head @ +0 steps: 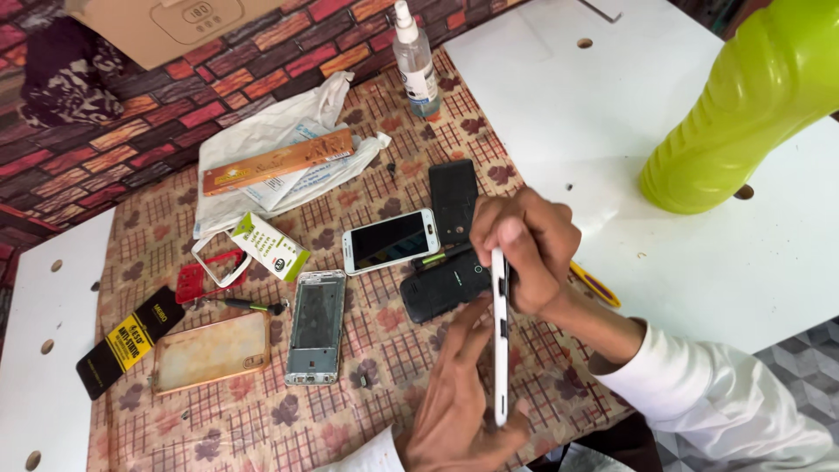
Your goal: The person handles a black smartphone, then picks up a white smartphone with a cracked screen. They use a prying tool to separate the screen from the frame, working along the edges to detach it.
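Holding a white phone (500,336) edge-on above the patterned cloth (262,419), the person's left hand (454,406) supports its lower end with fingers extended along the side, while the right hand (524,245) is closed around its upper end. Just behind lie a black keypad phone (441,284), a white smartphone (389,240) face up and a bare metal phone frame (316,325). Farther left rests a worn orange case (210,351); farther back stand a spray bottle (415,61) and a green plastic bottle (743,105) on the white table (542,79)
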